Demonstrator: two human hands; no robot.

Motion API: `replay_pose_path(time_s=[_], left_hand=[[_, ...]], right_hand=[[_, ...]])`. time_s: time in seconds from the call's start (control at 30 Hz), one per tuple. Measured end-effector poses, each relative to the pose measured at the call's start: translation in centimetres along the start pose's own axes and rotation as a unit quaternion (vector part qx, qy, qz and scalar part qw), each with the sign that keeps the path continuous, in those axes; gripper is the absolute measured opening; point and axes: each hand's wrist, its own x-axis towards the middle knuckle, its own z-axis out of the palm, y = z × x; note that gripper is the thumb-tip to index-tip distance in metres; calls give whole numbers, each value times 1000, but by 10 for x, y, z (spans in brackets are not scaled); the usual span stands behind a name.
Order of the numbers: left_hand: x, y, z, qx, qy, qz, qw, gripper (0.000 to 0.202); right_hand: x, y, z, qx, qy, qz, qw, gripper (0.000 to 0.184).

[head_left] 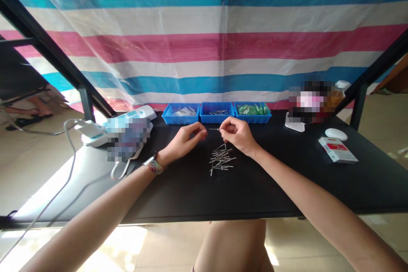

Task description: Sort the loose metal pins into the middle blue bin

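My right hand (237,134) pinches a thin metal pop rivet (213,129), whose slim pin points left across the gap between my hands. Facing it from the left is my left hand (186,139), thumb and fingers pressed together; whatever may be between those fingertips is hidden. Just in front of my right hand lies a loose pile of silvery pop rivets (221,159) on the black table (178,195). Behind my hands stands the middle blue bin (216,119), with more thin metal pieces inside.
The left blue bin (168,119) holds clear plastic bags, the right blue bin (251,120) green packets. A power strip (130,117) with cables is at left. At right are a small box (338,151), a white oval object (336,134) and a bottle (340,91). Striped sheeting hangs behind.
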Motion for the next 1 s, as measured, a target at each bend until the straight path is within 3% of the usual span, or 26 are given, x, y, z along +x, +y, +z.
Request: replay_pose_path(time_s=[0.13, 0.2, 0.33, 0.4, 0.5, 0.63, 1.0], left_hand=[[-2, 2, -3, 19, -51, 31, 998, 22], [-3, 4, -1, 35, -81, 53, 995, 20], [-5, 6, 4, 71, -133, 87, 985, 23], [-6, 5, 7, 89, -153, 103, 979, 27], [-7, 3, 9, 112, -167, 124, 972, 29], [-7, 2, 8, 127, -160, 122, 971, 29], [-4, 5, 9, 124, -139, 110, 976, 26]], right_hand=[[19, 5, -17, -86, 117, -30, 989, 29], [27, 9, -26, -153, 110, -54, 981, 34], [28, 14, -38, -266, 93, -132, 950, 24], [23, 14, -40, -274, 55, -128, 952, 20], [15, 12, -38, -266, -68, -95, 957, 12], [9, 10, -31, -287, -177, -76, 939, 11], [7, 14, -28, -318, -192, -84, 925, 14]])
